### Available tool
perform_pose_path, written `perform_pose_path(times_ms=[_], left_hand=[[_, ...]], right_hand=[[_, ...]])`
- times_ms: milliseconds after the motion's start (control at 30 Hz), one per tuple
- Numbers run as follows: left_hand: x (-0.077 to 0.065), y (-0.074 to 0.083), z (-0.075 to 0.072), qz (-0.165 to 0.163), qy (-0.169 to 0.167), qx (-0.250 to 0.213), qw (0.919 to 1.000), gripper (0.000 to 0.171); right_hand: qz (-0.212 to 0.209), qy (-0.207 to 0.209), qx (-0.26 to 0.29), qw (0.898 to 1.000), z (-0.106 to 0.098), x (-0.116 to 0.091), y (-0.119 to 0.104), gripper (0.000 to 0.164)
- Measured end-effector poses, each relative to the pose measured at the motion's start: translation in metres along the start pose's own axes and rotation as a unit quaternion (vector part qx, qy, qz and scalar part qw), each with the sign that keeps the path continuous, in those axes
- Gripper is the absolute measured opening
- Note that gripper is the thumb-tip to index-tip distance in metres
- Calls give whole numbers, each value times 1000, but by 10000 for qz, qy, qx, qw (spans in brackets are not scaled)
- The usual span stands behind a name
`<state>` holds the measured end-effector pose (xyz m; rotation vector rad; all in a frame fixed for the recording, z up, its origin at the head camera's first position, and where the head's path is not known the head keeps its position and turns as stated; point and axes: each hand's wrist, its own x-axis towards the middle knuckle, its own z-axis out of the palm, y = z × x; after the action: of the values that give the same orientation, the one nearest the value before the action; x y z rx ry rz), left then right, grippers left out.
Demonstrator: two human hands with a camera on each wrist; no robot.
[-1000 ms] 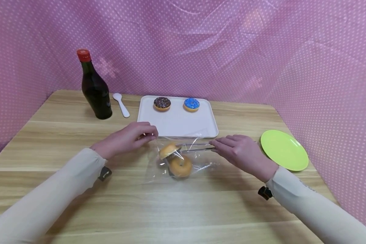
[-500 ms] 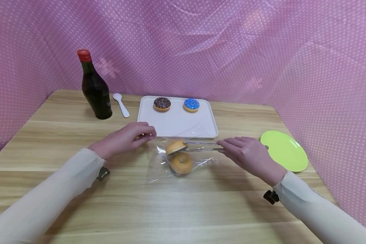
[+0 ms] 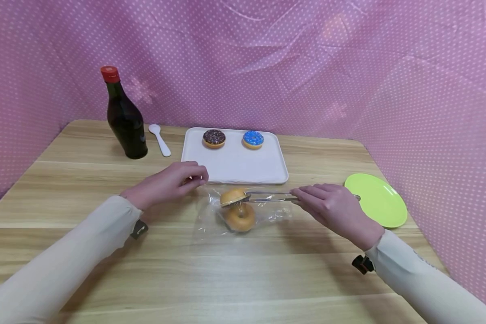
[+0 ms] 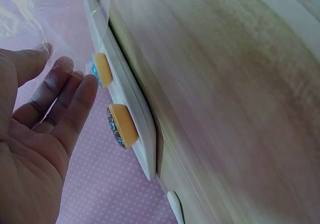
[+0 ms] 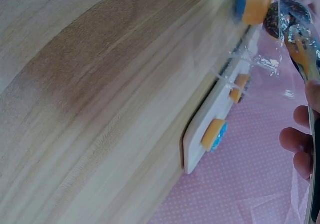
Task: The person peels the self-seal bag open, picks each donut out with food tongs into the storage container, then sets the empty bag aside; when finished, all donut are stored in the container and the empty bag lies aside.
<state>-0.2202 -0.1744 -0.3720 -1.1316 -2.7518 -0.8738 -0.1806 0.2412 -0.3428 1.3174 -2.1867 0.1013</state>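
My left hand (image 3: 170, 182) pinches the edge of a clear plastic bag (image 3: 207, 228) between thumb and fingertips. Inside the bag are two doughnuts, tan bases uppermost in the head view. My right hand (image 3: 335, 210) holds metal tongs (image 3: 272, 200), their tips reaching into the bag at the tilted upper doughnut (image 3: 231, 197). This one has dark sprinkled icing in the right wrist view, where the tongs (image 5: 303, 56) overlap it. Just nearer to me is the lower doughnut (image 3: 240, 221); its blue icing shows in the right wrist view.
Behind the bag lies a white tray (image 3: 235, 167) bearing a chocolate doughnut (image 3: 214, 138) and a blue doughnut (image 3: 253, 139). A dark bottle (image 3: 125, 119) with a red cap and a white spoon (image 3: 159, 140) are at the left. A green plate (image 3: 378, 202) is at the right.
My right hand and the tongs have moved a little right. The upper doughnut has shifted right and sits over the lower one. My left hand has stayed nearly in place.
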Motion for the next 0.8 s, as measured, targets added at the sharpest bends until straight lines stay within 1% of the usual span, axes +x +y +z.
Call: perform_pose_path(times_ms=[200, 467, 600, 800], left_hand=[[0, 0, 0, 59, 27, -44, 10000, 7], [-1, 0, -1, 135, 65, -48, 9999, 8], [-3, -2, -1, 123, 57, -30, 9999, 8], [-6, -6, -1, 87, 69, -48, 9999, 9]], right_hand=[[-71, 109, -103, 9999, -6, 1, 0, 44], [79, 113, -237, 9996, -16, -3, 0, 45], [184, 182, -79, 9996, -21, -8, 1, 45], [476, 275, 192, 9983, -34, -18, 7, 45]])
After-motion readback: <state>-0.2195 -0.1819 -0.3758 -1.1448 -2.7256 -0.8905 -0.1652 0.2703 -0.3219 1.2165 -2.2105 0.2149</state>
